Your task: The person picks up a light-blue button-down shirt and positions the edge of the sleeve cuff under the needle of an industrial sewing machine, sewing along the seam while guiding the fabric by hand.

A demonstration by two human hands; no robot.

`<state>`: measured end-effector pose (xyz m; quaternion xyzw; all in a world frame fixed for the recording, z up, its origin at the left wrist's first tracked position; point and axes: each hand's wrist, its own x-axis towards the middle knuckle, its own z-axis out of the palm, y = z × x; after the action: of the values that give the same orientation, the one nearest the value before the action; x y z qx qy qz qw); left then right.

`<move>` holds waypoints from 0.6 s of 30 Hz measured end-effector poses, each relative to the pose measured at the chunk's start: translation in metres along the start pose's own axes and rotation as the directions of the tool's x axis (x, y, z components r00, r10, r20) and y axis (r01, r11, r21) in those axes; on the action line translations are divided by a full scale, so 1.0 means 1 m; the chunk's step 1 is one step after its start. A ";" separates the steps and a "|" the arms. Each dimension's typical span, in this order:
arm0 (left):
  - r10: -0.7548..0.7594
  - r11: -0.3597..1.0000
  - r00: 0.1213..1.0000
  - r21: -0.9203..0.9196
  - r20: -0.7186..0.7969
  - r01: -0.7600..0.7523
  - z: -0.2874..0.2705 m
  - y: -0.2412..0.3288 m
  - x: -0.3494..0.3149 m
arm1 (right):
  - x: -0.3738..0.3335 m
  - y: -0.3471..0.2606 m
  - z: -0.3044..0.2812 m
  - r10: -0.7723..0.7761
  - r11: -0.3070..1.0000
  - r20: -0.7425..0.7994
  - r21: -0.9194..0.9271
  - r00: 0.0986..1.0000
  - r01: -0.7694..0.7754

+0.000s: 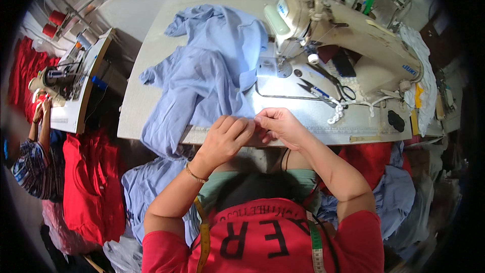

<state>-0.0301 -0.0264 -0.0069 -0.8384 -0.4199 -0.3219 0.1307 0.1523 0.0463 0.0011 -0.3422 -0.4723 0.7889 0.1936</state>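
A light blue shirt (212,86) lies crumpled over the left part of the sewing table (134,116), with one end hanging past the front edge. At its lower right corner my left hand (230,134) is closed, its fingertips pinching the cloth. Right beside it my right hand (283,126) pinches the same corner between thumb and forefinger, the other fingers curled. My fingers hide the pinched bit. Beyond my hands stands a cream sewing machine (348,35), its needle area lit, with no cloth seen under the foot.
Black-handled scissors (341,86) and a smaller blade tool (316,92) lie on the machine bed beside white cord (336,114). Blue cloth (151,187) and red garments (93,187) hang below the table. At left, another person's hands (45,103) work at a second machine (48,83).
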 end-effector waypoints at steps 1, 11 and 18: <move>-0.011 1.000 1.000 -0.020 0.005 0.011 0.001 0.000 0.001 | 0.002 0.000 -0.003 0.000 0.999 0.007 0.032 1.000 0.000; 0.072 0.962 0.974 -0.274 0.216 -0.010 0.036 -0.041 0.050 | 0.022 -0.022 -0.048 -0.097 0.962 -0.137 -0.267 0.986 0.058; 0.116 0.943 0.971 -0.329 0.209 -0.042 0.067 -0.070 0.087 | 0.045 -0.047 -0.083 -0.067 0.907 -0.130 -0.421 0.989 0.006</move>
<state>-0.0183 0.1028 -0.0050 -0.8958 -0.3395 -0.2835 -0.0436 0.1803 0.1486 -0.0004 -0.4218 -0.6220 0.6391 0.1635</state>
